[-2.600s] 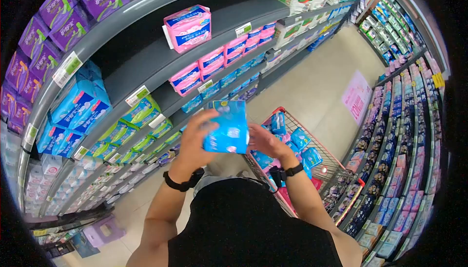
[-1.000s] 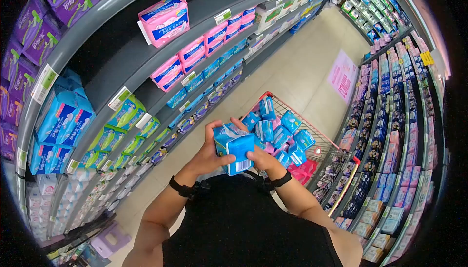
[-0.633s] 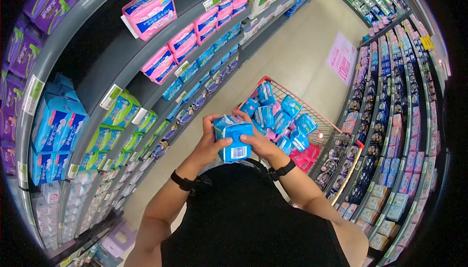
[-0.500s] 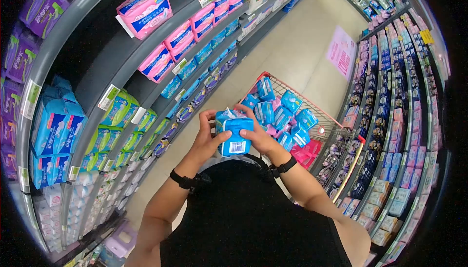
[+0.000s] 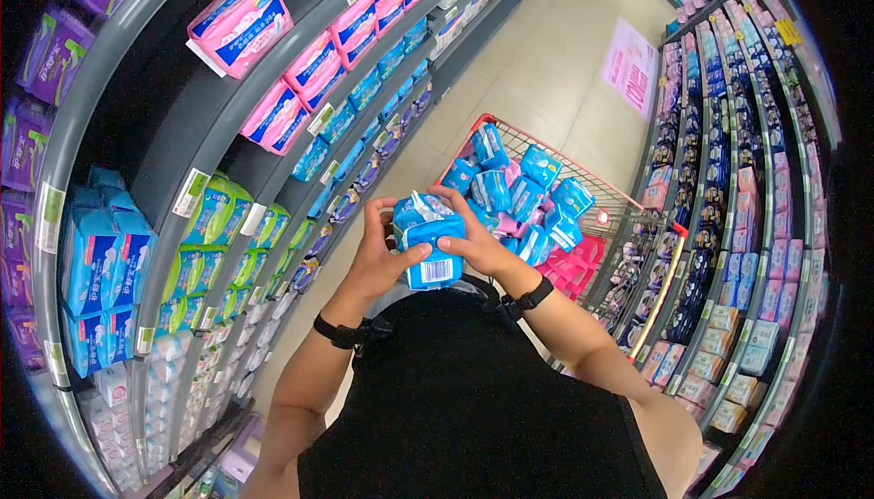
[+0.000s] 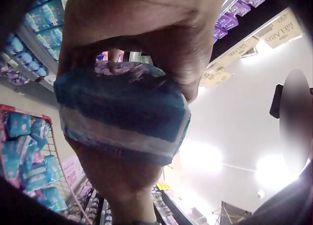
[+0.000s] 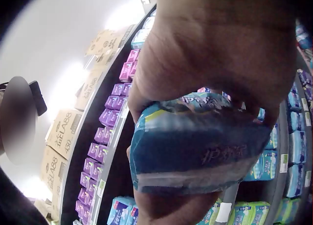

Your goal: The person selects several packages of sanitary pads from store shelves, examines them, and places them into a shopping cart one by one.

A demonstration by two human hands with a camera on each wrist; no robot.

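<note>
A blue soft-wrapped pack of sanitary pads (image 5: 428, 237) is held in front of the chest, its white barcode label facing up toward the head. My left hand (image 5: 375, 251) grips its left side, thumb on the near face and fingers bent around the far side. On the other side my right hand (image 5: 480, 242) grips it the same way, with the thumb tips close together. Crinkled clear wrap shows at the pack's top. In the left wrist view the pack (image 6: 120, 115) spans between both hands, and the right wrist view shows the pack's dark blue side (image 7: 195, 146).
A red-rimmed shopping cart (image 5: 628, 200) with several blue packs (image 5: 525, 198) and a pink bag (image 5: 575, 267) stands ahead on the right. Left are grey shelves with a lone pink pack (image 5: 241, 25), green packs (image 5: 217, 212) and blue packs (image 5: 105, 267). Another stocked shelf (image 5: 719, 253) lines the right.
The left hand held the pack earlier, with the right hand apart from it. Both hands then took it and turned it barcode up. The view has shifted along the shelves.
</note>
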